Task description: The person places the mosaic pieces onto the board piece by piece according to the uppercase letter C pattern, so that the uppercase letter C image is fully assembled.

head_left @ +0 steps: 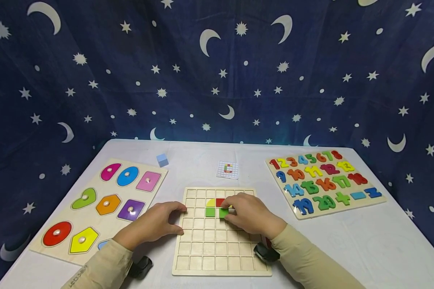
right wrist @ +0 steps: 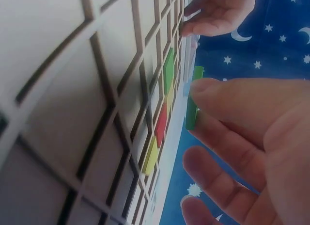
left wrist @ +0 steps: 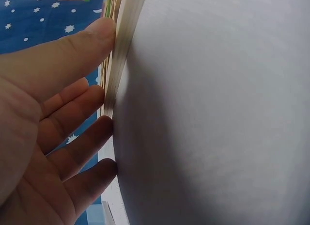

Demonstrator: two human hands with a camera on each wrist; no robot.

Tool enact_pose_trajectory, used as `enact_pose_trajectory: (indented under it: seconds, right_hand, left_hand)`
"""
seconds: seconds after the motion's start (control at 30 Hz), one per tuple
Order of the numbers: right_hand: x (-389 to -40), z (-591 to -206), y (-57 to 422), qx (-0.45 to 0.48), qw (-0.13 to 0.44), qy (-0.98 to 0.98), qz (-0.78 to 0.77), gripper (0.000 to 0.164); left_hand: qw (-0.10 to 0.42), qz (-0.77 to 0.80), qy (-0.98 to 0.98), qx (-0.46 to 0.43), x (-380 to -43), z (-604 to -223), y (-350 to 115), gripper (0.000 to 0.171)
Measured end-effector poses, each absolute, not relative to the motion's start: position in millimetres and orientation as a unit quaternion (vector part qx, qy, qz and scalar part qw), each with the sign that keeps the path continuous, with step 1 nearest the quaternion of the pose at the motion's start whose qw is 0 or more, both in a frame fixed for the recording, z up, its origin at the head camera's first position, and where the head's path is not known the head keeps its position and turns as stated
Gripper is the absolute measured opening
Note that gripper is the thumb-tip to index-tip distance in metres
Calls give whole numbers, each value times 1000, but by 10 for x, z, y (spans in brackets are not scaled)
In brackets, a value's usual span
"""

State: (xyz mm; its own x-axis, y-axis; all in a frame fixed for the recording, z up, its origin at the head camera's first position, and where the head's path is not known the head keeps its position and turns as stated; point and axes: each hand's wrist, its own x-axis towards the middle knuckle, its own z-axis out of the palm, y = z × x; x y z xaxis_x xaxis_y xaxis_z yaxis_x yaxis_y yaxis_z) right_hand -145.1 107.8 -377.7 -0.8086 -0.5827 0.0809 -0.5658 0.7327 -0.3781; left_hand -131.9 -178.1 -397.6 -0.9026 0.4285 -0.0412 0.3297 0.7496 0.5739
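A wooden grid board [head_left: 202, 249] lies flat on the table between both hands. My left hand [head_left: 155, 222] rests at its left edge, thumb and fingertips against the side, fingers loosely spread. Between thumb and index finger, my right hand [head_left: 252, 216] pinches a green square tile [right wrist: 192, 116], held just off the grid in the right wrist view. In the upper cells sit another green tile [head_left: 210, 212], a yellow rounded tile [head_left: 211, 202] and a red tile [head_left: 220, 202]. A second yellow tile [right wrist: 151, 156] lies beyond the red one, partly hidden by my right hand in the head view.
Behind the board lies a card [head_left: 228, 170] with a small coloured grid pattern. A blue cube [head_left: 162, 160] stands back left. A shape puzzle board [head_left: 66, 200] lies at left, a number puzzle board [head_left: 279, 186] at right. A starry cloth [head_left: 188, 80] hangs behind.
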Motion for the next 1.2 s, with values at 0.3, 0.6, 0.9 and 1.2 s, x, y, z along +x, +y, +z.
enact_pose_trajectory:
  seconds: [0.3,0.6,0.9,1.2]
  right_hand:
    - [-1446,-3793,978,-343,7,919,-194,16]
    - [-1454,-3815,901,-360,5,914,-185,14]
    - [-1447,-3854,832,-377,4,909,-175,14]
    - [-1427,-3911,796,-375,7,911,-172,15]
  left_hand:
    - [84,290,930,209,-1320,-3968,-1783,49]
    - [88,289,930,210,-1321,-3964,-1784,49]
    - [91,289,930,208,-1326,-3965,-1786,48]
    - [87,288,930,213,-1325,-3957,-1787,48]
